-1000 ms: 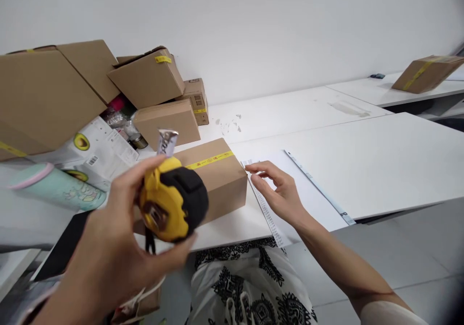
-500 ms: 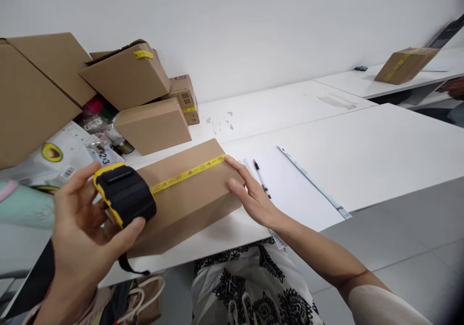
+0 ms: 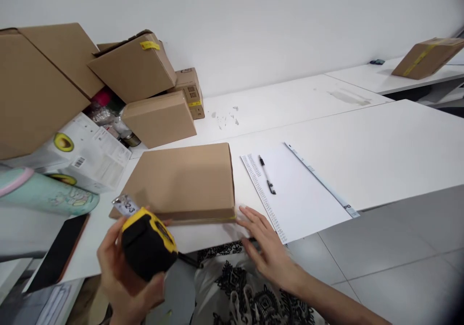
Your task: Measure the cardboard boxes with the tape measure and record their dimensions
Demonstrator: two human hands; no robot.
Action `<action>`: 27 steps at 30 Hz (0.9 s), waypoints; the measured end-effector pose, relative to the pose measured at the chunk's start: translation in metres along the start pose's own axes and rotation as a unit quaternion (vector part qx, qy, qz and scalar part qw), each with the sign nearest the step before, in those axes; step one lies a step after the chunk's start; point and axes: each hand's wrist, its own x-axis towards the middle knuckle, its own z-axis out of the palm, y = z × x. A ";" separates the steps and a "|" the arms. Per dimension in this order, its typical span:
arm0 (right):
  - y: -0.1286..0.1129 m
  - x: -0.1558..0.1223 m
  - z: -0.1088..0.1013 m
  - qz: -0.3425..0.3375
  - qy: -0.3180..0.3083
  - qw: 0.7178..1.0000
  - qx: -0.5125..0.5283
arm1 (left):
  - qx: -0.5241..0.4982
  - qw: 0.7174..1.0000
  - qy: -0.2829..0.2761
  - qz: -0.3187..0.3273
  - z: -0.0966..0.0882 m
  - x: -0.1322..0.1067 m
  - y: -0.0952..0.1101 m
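My left hand (image 3: 126,272) is wrapped around a black and yellow tape measure (image 3: 150,245), held over the front left of a cardboard box (image 3: 184,180). A metal end and a white label reading 2-3 show at the tape measure's top; its dark strap hangs to the right. The box lies flat near the table's front edge, plain brown face up, with a bit of yellow tape at its lower right corner. My right hand (image 3: 264,245) is open, fingers stretched out beside that corner. Whether the fingertips touch the box I cannot tell.
A white sheet (image 3: 308,199) with a pen (image 3: 267,175) lies to the right. Several cartons (image 3: 159,119) are stacked at the back left, near an avocado-printed box (image 3: 94,146), a mint bottle (image 3: 54,194) and a black phone-like slab (image 3: 58,252). Another carton (image 3: 426,59) stands far right.
The box has been turned, so its yellow-taped face no longer shows on top. My right hand has come off its right end and lowered; my left hand moved right and down with the tape measure.
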 end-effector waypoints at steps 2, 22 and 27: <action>0.009 0.011 -0.003 0.024 0.020 0.999 -0.003 | -0.057 0.998 -0.017 0.019 0.002 0.014 0.001; 0.121 0.142 -0.074 0.224 -0.148 0.945 -0.184 | 0.370 0.923 -0.056 0.087 0.064 0.122 0.009; 0.143 0.158 -0.096 0.211 0.034 0.940 0.265 | 0.388 0.918 -0.025 0.081 0.085 0.145 -0.006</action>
